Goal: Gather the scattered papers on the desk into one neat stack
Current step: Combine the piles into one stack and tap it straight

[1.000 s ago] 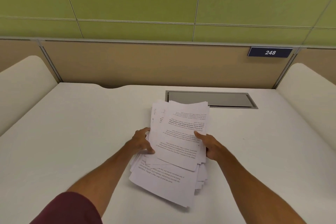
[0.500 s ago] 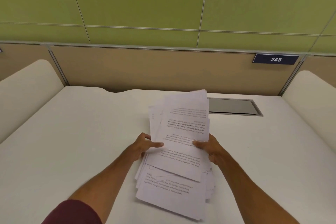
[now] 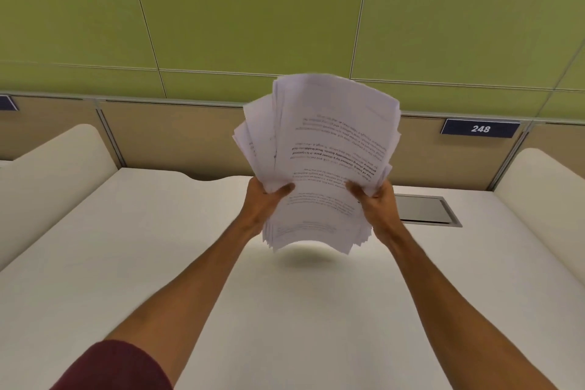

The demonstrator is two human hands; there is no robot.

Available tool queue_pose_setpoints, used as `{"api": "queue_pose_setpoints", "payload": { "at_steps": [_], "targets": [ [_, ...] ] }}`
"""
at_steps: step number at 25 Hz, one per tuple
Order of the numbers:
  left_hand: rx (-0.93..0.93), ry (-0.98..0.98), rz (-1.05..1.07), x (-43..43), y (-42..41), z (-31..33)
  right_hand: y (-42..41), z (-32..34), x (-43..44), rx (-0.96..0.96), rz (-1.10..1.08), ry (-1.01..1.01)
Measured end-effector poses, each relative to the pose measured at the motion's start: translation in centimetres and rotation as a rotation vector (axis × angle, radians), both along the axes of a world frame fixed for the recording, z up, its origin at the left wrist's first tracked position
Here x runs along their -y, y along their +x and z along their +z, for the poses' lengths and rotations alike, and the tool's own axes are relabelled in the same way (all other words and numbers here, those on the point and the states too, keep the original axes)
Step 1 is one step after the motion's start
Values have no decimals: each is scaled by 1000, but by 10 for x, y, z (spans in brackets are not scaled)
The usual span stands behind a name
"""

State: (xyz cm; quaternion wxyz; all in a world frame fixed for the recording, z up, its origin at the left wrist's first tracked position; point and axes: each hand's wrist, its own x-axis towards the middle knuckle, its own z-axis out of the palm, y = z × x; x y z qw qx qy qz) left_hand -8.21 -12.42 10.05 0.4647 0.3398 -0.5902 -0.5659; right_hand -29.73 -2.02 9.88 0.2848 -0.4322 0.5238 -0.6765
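Note:
A thick bundle of white printed papers (image 3: 329,149) stands nearly upright in the air above the white desk (image 3: 158,263). Its sheets are uneven and fan out at the upper left. My left hand (image 3: 264,204) grips the bundle's lower left side, thumb across the front sheet. My right hand (image 3: 372,201) grips the lower right side in the same way. The bundle's bottom edge hangs a little above the desk and casts a shadow below it. The text on the front sheet is upside down to me.
A grey cable hatch (image 3: 427,210) is set into the desk behind my right hand. White side dividers (image 3: 57,174) (image 3: 550,187) flank the desk. A tan back panel carries a blue sign "248" (image 3: 480,128) under a green wall.
The papers lay loosely piled on the desk under both hands. Both hands have since lifted the whole pile off the desk and tipped it upright.

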Motion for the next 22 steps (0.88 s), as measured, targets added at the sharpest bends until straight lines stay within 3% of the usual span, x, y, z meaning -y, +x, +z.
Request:
{"api": "queue_pose_setpoints", "payload": {
  "at_steps": [4, 11, 14, 17, 22],
  "targets": [
    [-109, -2, 36, 3, -7, -2, 2, -11, 0, 53, -47, -5],
    [-80, -27, 115, 15, -15, -4, -5, -14, 10, 56, -142, 4],
    [-10, -12, 40, 21, -12, -9, -9, -19, 13, 38, -136, 7],
    [128, 18, -71, 24, -9, -26, -14, -37, 12, -17, -94, 132],
    [243, -45, -14, 10, -17, -50, -8, -65, 10, 12, -104, 145]
  ]
}}
